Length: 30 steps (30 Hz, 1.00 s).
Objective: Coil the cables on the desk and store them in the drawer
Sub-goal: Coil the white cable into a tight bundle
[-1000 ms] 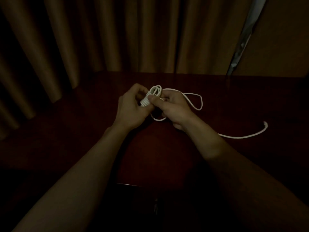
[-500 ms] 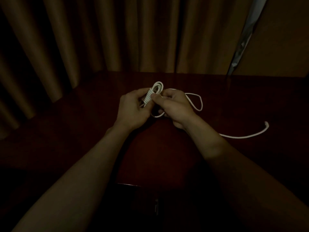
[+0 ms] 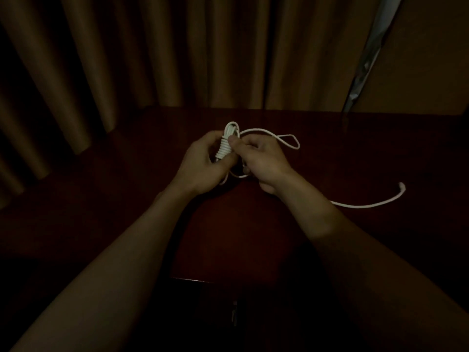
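Observation:
A white cable is partly wound into a tight coil (image 3: 224,148) held above the dark wooden desk (image 3: 253,224). My left hand (image 3: 203,166) grips the coil from the left. My right hand (image 3: 264,161) pinches the cable strand against the coil's upper right. A loose loop of the cable (image 3: 286,141) arcs out behind my right hand. The free tail (image 3: 368,205) trails right across the desk and ends in a plug (image 3: 401,186). The drawer front with a small handle (image 3: 234,313) shows dimly below the desk's front edge.
Brown curtains (image 3: 177,52) hang close behind the desk. A narrow bright gap in the curtain (image 3: 368,59) shows at the upper right. The room is very dark, and the desk's left and right parts are hard to make out.
The coil has tilted more upright and risen slightly between my hands. My right thumb has shifted up onto the coil's top. The tail on the desk has barely moved.

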Each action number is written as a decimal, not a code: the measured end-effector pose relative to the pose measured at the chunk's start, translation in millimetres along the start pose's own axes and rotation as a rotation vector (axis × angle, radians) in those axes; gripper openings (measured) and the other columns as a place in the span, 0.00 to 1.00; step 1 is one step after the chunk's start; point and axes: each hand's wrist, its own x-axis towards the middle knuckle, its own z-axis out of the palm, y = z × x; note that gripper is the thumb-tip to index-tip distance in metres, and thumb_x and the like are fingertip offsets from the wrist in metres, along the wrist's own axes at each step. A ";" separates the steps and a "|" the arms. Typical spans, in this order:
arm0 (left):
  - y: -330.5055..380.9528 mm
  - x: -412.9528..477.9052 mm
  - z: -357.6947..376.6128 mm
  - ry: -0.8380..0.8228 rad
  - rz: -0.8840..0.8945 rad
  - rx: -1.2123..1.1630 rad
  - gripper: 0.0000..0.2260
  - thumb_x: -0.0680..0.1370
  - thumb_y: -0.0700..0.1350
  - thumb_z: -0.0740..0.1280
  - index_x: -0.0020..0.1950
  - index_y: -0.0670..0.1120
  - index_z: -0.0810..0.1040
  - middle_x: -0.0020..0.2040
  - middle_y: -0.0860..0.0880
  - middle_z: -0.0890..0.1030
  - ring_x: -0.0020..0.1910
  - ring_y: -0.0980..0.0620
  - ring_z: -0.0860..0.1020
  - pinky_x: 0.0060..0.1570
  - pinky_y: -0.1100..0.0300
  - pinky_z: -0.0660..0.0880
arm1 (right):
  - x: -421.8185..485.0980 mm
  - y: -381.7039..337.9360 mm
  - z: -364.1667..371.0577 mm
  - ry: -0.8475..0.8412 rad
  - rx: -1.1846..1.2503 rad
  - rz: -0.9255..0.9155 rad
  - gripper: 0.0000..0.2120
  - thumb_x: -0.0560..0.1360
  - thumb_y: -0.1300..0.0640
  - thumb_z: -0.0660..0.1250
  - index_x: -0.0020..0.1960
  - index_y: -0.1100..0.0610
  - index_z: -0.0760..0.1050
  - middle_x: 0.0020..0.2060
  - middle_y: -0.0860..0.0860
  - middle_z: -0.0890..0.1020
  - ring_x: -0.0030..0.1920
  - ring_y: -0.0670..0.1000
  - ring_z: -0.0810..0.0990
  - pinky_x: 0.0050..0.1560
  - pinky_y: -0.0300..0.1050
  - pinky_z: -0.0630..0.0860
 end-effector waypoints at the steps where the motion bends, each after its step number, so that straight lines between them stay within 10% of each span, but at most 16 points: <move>1: 0.8 0.6 -0.6 -0.037 -0.018 -0.046 0.12 0.81 0.44 0.69 0.65 0.48 0.79 0.55 0.53 0.85 0.54 0.56 0.84 0.53 0.57 0.81 | 0.6 0.9 -2.2 -0.002 -0.007 -0.001 0.22 0.83 0.52 0.67 0.53 0.74 0.77 0.38 0.59 0.75 0.35 0.54 0.73 0.30 0.40 0.69; 9: 2.2 0.1 -1.4 -0.086 -0.035 -0.112 0.11 0.84 0.36 0.65 0.64 0.43 0.81 0.56 0.50 0.86 0.55 0.56 0.85 0.55 0.62 0.81 | 0.7 2.4 -7.0 -0.029 0.018 0.001 0.13 0.84 0.55 0.66 0.48 0.65 0.77 0.21 0.42 0.68 0.21 0.41 0.65 0.24 0.34 0.63; 21: -0.5 0.2 -4.2 0.250 -0.037 0.036 0.17 0.69 0.42 0.82 0.49 0.46 0.77 0.41 0.51 0.82 0.38 0.60 0.80 0.37 0.56 0.79 | -0.6 1.9 5.0 -0.115 0.161 0.074 0.06 0.78 0.59 0.71 0.55 0.57 0.83 0.43 0.53 0.85 0.40 0.49 0.82 0.45 0.44 0.77; 27: -1.2 0.2 -2.9 0.157 -0.074 0.074 0.16 0.70 0.50 0.80 0.52 0.51 0.77 0.45 0.51 0.83 0.42 0.53 0.84 0.40 0.50 0.83 | -0.1 5.3 7.8 -0.027 0.166 -0.036 0.09 0.79 0.58 0.72 0.57 0.61 0.83 0.50 0.57 0.88 0.53 0.55 0.87 0.57 0.51 0.83; 30: 1.1 1.0 -1.0 0.066 -0.039 0.009 0.11 0.77 0.45 0.77 0.56 0.48 0.78 0.50 0.55 0.83 0.47 0.63 0.83 0.46 0.65 0.80 | 2.2 5.2 0.3 -0.020 0.162 -0.030 0.08 0.80 0.58 0.71 0.56 0.61 0.83 0.51 0.61 0.87 0.54 0.60 0.86 0.58 0.56 0.82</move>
